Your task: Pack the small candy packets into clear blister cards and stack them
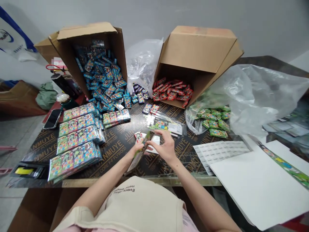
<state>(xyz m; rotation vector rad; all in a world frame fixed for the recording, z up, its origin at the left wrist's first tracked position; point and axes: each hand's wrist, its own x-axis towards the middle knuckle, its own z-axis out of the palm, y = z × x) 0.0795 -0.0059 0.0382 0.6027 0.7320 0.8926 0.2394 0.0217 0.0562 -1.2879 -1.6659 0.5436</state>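
Note:
Low over the front middle of the table, a flat, narrow plastic bag (137, 160) with a printed green edge is held tilted, nearly edge-on to me. My left hand (137, 150) grips its left side, its fingers partly hidden. At the bag's upper end, the thumb and fingers of my right hand (166, 146) pinch the edge. What the bag contains is hard to see. Just behind it lie a small red box (138, 137) and a white card or paper (155, 143), partly covered by my hands. Flat printed bags (166, 125) lie beyond my right hand.
Filled packs (74, 158) are stacked at left beside a phone (52, 118) and tape dispenser (29, 170). Cartons of blue boxes (103, 74) and red boxes (171, 90) stand behind. Green boxes (214, 119) in clear plastic, a label sheet (219, 153) and white sheets (260, 180) lie right.

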